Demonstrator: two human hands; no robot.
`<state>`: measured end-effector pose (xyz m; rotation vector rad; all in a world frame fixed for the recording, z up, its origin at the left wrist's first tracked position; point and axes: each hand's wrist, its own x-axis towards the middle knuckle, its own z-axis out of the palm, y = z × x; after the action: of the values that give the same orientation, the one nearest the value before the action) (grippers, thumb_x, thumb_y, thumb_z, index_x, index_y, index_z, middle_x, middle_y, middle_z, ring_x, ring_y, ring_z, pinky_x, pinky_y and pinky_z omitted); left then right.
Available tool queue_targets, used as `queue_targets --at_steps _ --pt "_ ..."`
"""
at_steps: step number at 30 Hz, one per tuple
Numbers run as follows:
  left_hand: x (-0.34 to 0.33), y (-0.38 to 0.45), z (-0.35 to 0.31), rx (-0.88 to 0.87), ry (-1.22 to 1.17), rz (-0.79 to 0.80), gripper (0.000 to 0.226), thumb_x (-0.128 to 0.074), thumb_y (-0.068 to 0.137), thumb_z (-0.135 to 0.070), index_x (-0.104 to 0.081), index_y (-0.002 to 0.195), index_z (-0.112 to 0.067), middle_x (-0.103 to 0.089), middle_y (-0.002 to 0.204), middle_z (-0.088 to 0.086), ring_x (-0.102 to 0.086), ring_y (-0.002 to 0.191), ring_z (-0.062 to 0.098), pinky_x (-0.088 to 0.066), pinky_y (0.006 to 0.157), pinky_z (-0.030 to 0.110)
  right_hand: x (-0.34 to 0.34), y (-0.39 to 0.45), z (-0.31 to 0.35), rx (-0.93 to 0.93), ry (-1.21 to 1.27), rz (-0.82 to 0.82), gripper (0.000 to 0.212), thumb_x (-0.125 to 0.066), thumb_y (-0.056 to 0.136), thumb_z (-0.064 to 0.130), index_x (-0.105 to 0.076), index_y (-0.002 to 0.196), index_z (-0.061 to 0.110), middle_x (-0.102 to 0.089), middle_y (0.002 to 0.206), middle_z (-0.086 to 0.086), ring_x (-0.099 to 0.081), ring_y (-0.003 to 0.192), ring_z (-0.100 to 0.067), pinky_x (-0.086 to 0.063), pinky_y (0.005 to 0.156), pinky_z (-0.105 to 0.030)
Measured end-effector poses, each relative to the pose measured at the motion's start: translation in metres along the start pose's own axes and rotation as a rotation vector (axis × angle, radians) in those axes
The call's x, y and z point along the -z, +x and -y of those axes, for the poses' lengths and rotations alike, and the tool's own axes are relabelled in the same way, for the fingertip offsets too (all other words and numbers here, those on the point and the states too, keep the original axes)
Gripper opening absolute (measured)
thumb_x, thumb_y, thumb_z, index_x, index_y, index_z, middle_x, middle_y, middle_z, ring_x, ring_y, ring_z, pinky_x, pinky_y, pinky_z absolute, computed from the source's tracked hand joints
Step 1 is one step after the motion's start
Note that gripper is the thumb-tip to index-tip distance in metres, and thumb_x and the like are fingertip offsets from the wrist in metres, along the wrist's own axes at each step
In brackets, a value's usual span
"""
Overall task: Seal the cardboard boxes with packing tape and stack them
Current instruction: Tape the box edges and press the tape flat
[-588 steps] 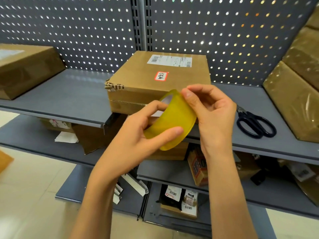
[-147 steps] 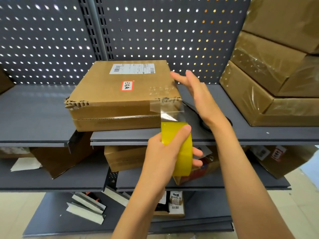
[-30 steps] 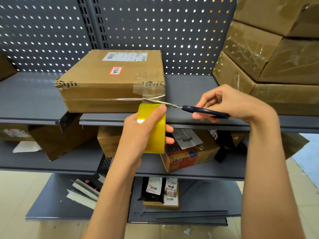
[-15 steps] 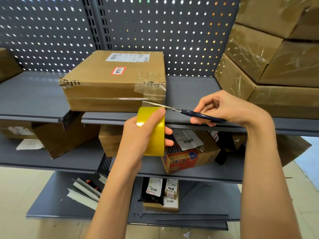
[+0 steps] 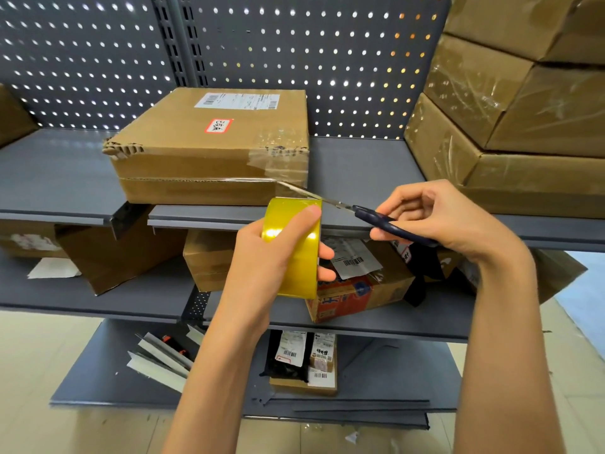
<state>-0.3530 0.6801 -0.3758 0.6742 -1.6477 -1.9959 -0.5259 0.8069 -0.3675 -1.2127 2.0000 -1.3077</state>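
Observation:
A flat cardboard box (image 5: pixel 203 149) with a shipping label and a red sticker lies on the grey top shelf (image 5: pixel 49 172). Clear tape (image 5: pixel 281 158) runs over its right front corner and down its front face. My left hand (image 5: pixel 262 267) grips the yellow tape roll (image 5: pixel 296 247) just below the shelf edge. My right hand (image 5: pixel 438 217) holds dark-handled scissors (image 5: pixel 347 208), whose blades lie across the tape strip between the roll and the box.
Taped cardboard boxes (image 5: pixel 510 119) are stacked at the right on the same shelf. Another box (image 5: pixel 13 116) shows at the far left. Lower shelves hold parcels, a printed carton (image 5: pixel 353 290) and loose labels. A perforated panel (image 5: pixel 294 44) backs the shelf.
The scissors have stayed at the tape strip above the roll over the last second, shifting slightly. Earlier my right hand pressed tape onto the box, then took up the scissors.

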Motion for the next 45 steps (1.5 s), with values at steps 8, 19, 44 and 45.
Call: queue_targets --at_steps 8,19,44,45 --pt "-0.008 -0.003 -0.004 -0.013 -0.004 0.015 0.021 -0.063 0.08 -0.032 -0.061 0.081 -0.011 -0.066 0.055 0.004 -0.062 0.041 0.018 -0.052 0.046 0.027 0.001 -0.003 -0.007 0.041 0.213 -0.385 0.029 -0.075 0.061 0.028 -0.067 0.082 0.01 -0.069 0.068 0.002 -0.056 0.05 -0.006 -0.047 0.053 -0.016" --pt "-0.008 0.003 -0.007 0.0 0.029 0.007 0.021 -0.063 0.081 -0.033 -0.062 0.083 -0.012 -0.067 0.056 0.005 -0.062 0.043 0.019 -0.053 0.048 0.029 -0.026 0.051 -0.022 -0.164 -0.458 -0.685 0.023 -0.058 0.094 0.021 -0.062 0.107 0.003 -0.064 0.097 -0.01 -0.059 0.097 -0.027 -0.044 0.078 -0.035" --pt "0.07 0.017 -0.074 -0.547 0.891 0.025 0.047 -0.06 0.064 -0.07 -0.065 0.079 -0.026 -0.064 0.075 -0.017 -0.059 0.061 0.0 -0.04 0.051 0.013 -0.027 0.081 0.04 0.017 -0.831 -0.648 0.023 -0.052 0.096 0.029 -0.06 0.11 0.014 -0.059 0.112 -0.005 -0.054 0.104 -0.026 -0.039 0.078 -0.037" --pt "0.077 0.019 -0.082 -0.583 0.91 0.008 0.047 -0.064 0.066 -0.07 -0.065 0.08 -0.025 -0.064 0.074 -0.018 -0.058 0.06 -0.001 -0.039 0.05 0.011 -0.03 0.086 0.044 0.018 -0.84 -0.632 0.023 -0.051 0.096 0.029 -0.059 0.111 0.014 -0.058 0.112 -0.005 -0.054 0.105 -0.026 -0.039 0.078 -0.037"
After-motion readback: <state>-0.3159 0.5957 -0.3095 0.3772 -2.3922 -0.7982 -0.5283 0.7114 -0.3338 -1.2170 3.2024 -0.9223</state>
